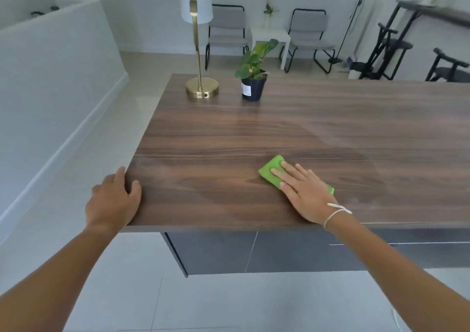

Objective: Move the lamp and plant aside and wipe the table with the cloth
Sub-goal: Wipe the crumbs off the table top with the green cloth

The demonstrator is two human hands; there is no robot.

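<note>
A dark wood table point(318, 118) fills the middle of the view. A brass lamp point(202, 87) with a white shade stands at its far left corner. Just right of it sits a green plant point(253, 77) in a black pot. My right hand point(302, 192) lies flat, fingers spread, pressing a folded green cloth point(270, 170) onto the table near the front edge. A damp sheen spreads over the wood around and behind the cloth. My left hand point(114, 199) grips the table's near left corner, thumb on top.
Below the tabletop is a dark cabinet front point(229, 253). Pale floor tiles run to the left along a white low wall point(50, 77). Beyond the table stand two grey chairs point(309, 34) and a small white side table point(269, 36). Black stools point(447, 67) are at far right.
</note>
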